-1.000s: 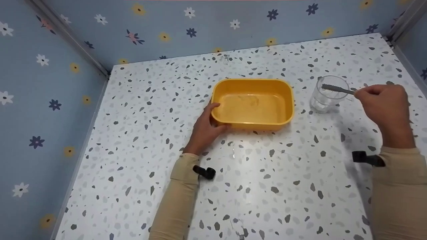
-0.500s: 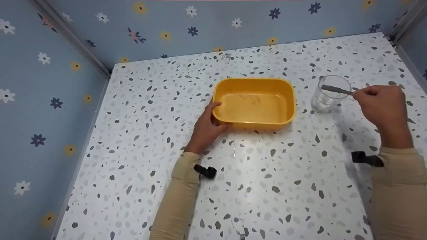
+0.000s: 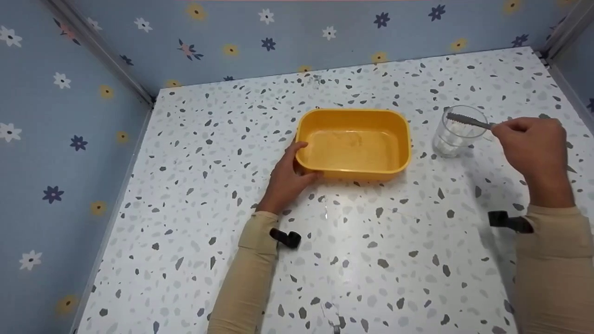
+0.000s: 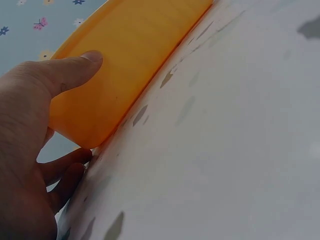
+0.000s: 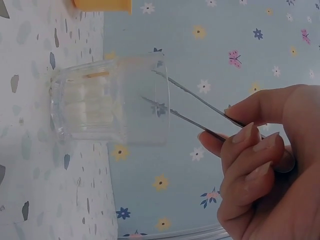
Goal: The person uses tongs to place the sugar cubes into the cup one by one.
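Note:
A yellow plastic tub (image 3: 353,144) (image 4: 125,55) stands on the speckled white table (image 3: 325,241). My left hand (image 3: 288,178) (image 4: 35,145) grips its near left corner, thumb on the side wall and fingers curled round the end. To the right stands a clear glass (image 3: 455,132) (image 5: 107,100) with white pieces in its bottom. My right hand (image 3: 533,146) (image 5: 265,160) pinches metal tongs (image 3: 468,121) (image 5: 200,112), whose tips hang over the glass's mouth, slightly apart and holding nothing.
Blue flowered walls (image 3: 278,37) close in the table at the back and both sides. Black wrist cameras (image 3: 287,239) sit on both beige sleeves. Bare tabletop stretches in front of the tub.
The tongs' tips have shifted slightly up and back over the glass's mouth. The left hand and the tub have stayed still.

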Motion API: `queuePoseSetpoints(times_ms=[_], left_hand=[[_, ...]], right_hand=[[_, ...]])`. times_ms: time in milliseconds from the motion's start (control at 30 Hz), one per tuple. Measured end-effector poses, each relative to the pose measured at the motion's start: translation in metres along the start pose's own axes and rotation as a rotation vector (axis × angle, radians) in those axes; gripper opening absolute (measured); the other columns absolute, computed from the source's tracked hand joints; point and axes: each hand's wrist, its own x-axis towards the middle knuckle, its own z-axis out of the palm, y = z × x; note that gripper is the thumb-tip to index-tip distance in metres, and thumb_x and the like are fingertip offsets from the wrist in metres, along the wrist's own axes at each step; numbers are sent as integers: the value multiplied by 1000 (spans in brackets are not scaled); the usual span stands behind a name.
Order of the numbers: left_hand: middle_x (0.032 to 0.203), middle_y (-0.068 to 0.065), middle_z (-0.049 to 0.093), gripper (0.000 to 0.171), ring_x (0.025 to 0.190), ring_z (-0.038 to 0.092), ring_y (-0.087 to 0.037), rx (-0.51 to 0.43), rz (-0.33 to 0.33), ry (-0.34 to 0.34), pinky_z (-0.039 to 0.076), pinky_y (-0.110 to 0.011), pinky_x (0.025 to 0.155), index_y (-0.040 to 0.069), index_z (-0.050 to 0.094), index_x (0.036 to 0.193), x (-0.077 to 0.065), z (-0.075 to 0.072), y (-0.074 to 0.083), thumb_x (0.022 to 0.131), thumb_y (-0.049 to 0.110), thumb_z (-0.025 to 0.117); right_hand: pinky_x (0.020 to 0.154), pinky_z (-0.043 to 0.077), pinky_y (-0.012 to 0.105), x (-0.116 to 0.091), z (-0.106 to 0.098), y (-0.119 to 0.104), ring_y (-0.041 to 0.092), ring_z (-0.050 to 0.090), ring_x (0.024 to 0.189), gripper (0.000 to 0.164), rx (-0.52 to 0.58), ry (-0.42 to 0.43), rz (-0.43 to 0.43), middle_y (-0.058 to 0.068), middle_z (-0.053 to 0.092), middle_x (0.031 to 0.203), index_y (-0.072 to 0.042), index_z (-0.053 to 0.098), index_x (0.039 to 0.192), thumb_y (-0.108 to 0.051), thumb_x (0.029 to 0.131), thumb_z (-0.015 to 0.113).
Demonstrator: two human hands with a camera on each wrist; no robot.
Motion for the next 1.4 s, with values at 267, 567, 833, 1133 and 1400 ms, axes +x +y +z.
queuePoseSetpoints(times_ms=[267,567,833,1133,1400], left_hand=[[157,-4,40,80,135,45,-12,7,-23,5,36,-22,108,19,42,148,-2,0,0,81,23,85],[158,0,38,78,135,45,-14,13,-9,-1,37,-24,109,20,43,147,-1,0,1,81,25,85],[157,-1,39,80,135,46,-14,-13,-6,-4,38,-25,109,19,42,148,0,0,0,81,24,85],[156,0,41,80,136,45,-14,0,-20,2,36,-23,109,21,41,149,-2,0,0,82,26,84],[156,1,40,80,137,44,-13,15,-34,7,35,-24,110,23,41,149,-2,-1,1,81,27,84]], right_hand=[[61,40,31,-4,-3,-10,15,49,79,41,31,15,4,-13,60,81,-5,75,114,-36,93,58],[58,38,30,-22,-8,-17,16,48,76,41,16,66,-82,-11,60,75,-1,74,113,-34,95,56],[60,39,27,-36,-8,-15,15,52,75,45,33,47,-120,-7,65,85,-2,75,113,-39,95,60],[55,39,28,-52,-5,-8,16,51,69,40,54,-9,-188,-5,64,75,-5,77,108,-40,96,63],[54,41,25,-55,3,8,6,56,62,39,49,-97,-245,-11,66,73,-4,77,109,-38,96,64]])
